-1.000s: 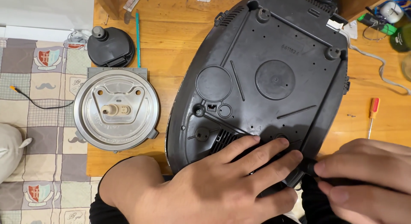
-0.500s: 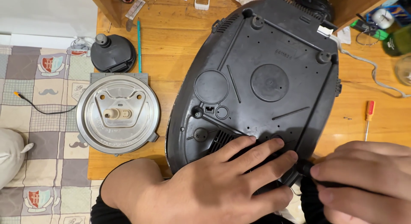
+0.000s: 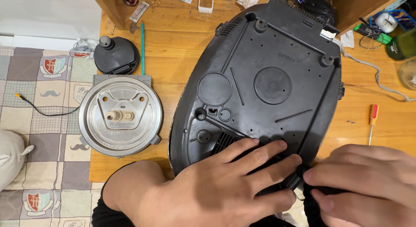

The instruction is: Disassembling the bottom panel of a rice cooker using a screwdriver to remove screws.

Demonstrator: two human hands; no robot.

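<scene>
Black plastic appliance base lies upside down on the wooden table, long axis running away from the person. Left hand presses flat, fingers spread, on its near edge; right hand pinches a small black part just beside that edge.

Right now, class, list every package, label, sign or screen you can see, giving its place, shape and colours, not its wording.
White rectangular device with a small grey marking: top edge of the wooden table, left of centre.
White tag: upper right rim of the black appliance base.
Dark green bottle with a pale label: far right edge.
Blue packet: top right corner.
No screens or signs in view.
</scene>
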